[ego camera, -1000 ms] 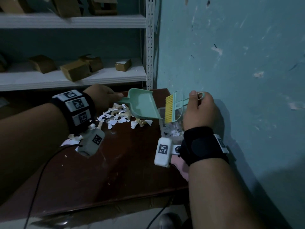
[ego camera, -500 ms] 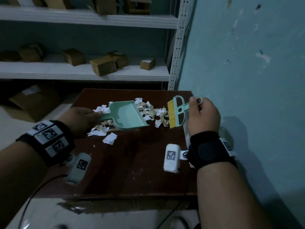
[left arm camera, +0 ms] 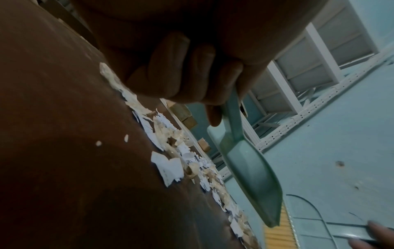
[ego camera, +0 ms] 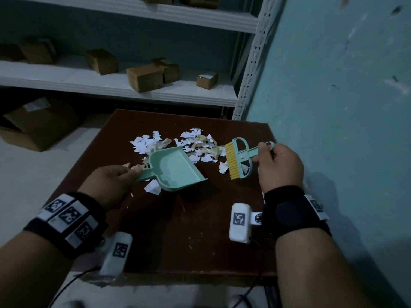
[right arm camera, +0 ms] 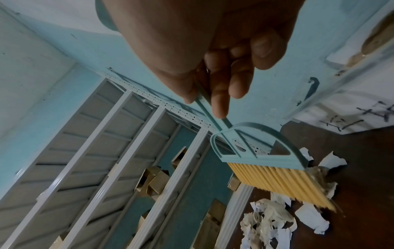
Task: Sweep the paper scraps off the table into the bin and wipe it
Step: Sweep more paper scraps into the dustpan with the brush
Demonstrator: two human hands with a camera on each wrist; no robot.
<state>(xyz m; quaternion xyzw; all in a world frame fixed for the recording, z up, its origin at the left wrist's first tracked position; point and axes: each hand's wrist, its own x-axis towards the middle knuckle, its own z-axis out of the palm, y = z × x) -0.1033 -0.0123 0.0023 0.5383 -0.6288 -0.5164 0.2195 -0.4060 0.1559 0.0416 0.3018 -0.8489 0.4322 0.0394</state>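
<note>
White and tan paper scraps (ego camera: pixel 189 144) lie heaped across the far middle of the dark brown table (ego camera: pixel 200 230). My left hand (ego camera: pixel 115 178) grips the handle of a mint green dustpan (ego camera: pixel 175 168), which hangs tilted just above the table in front of the heap, its mouth toward the right. My right hand (ego camera: pixel 278 165) holds the handle of a mint brush with yellow bristles (ego camera: pixel 232 161), bristles pointing left at the right end of the scraps. The left wrist view shows the dustpan (left arm camera: pixel 249 170) and scraps (left arm camera: pixel 170 151); the right wrist view shows the brush (right arm camera: pixel 275 173) over scraps (right arm camera: pixel 273 217). No bin is visible.
A teal wall (ego camera: pixel 344 107) runs along the table's right edge. White metal shelving (ego camera: pixel 111 90) with several small cardboard boxes stands behind the table. A larger cardboard box (ego camera: pixel 33 123) sits on the floor at left. The near half of the table carries only small specks.
Both hands, with dustpan and brush, have come away from the bin at the table's right edge back over the scrap heap. The dustpan now looks empty, and the view has shifted left.
</note>
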